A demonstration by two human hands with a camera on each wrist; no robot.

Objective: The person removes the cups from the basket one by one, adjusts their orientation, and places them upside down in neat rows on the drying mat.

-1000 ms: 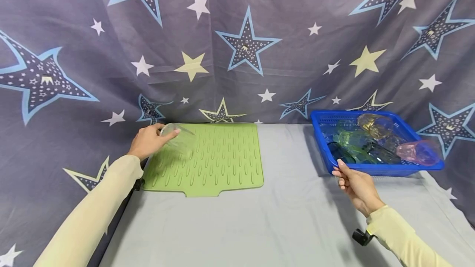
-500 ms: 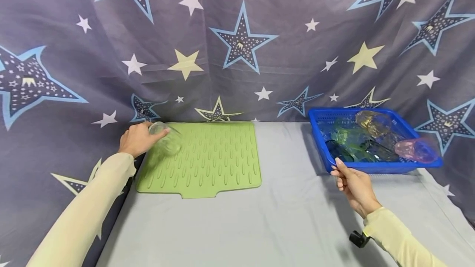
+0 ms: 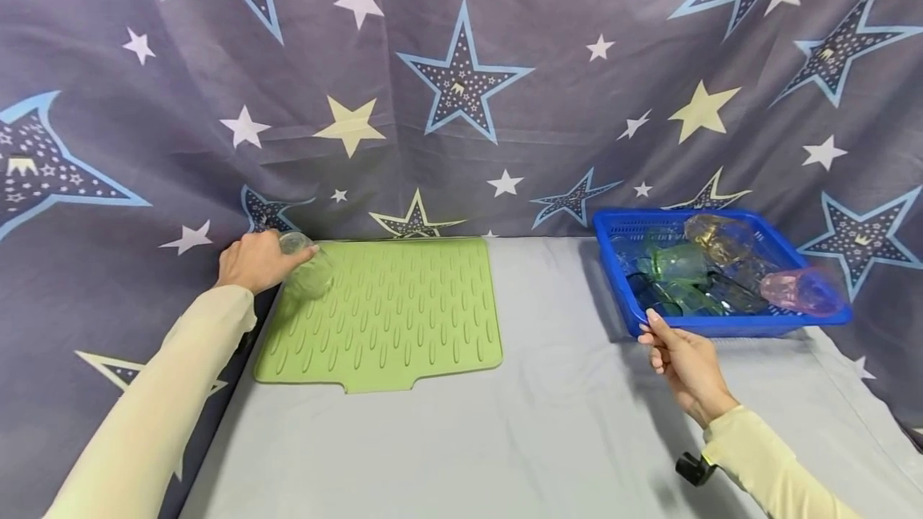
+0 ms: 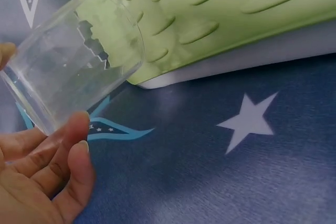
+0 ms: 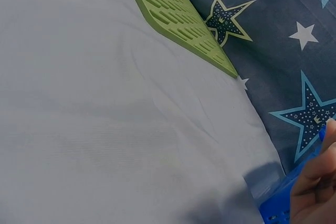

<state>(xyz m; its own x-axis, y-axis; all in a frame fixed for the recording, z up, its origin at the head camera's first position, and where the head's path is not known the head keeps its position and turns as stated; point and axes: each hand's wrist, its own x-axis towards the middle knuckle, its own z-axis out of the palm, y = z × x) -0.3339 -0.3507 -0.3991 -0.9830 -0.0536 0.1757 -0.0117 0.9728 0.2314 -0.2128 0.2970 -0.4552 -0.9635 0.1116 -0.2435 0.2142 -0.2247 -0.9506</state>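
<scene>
Clear cup (image 4: 68, 64), now nearer mat's (image 3: 404, 315) left edge, pinched in left fingers (image 4: 79, 129); basket (image 3: 735, 327) pinched in right fingers (image 3: 662, 330)

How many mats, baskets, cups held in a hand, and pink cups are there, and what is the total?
Green mat: 1
Blue basket: 1
Clear cup held in the left hand: 1
Pink cup: 1
Total: 4

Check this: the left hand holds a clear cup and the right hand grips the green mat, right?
Not quite: the right hand grips the blue basket, not the green mat, as the head view shows. The left hand does hold a clear cup.
</scene>
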